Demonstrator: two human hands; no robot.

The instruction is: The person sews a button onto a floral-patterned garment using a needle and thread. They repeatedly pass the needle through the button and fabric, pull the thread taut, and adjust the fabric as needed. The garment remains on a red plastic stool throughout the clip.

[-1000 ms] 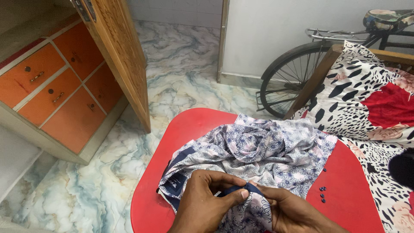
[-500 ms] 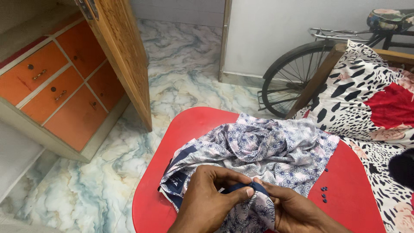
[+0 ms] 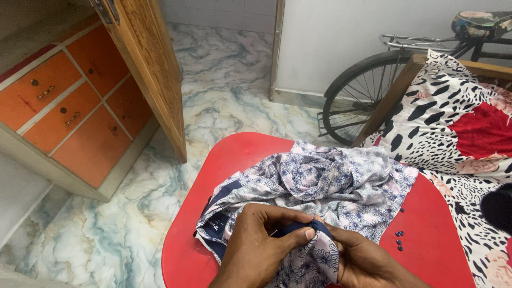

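Our left hand [image 3: 261, 242] and right hand [image 3: 362, 258] both pinch navy edge of floral shirt [image 3: 320, 186] on red worktop [image 3: 234, 154]; small dark buttons [image 3: 399, 240] lie right.

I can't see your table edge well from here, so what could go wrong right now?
The small dark buttons lie loose on the smooth red table near its right edge; tugging the floral shirt could sweep them off. Left hand and right hand pinch one navy fold closely, so fingertips may get pricked.
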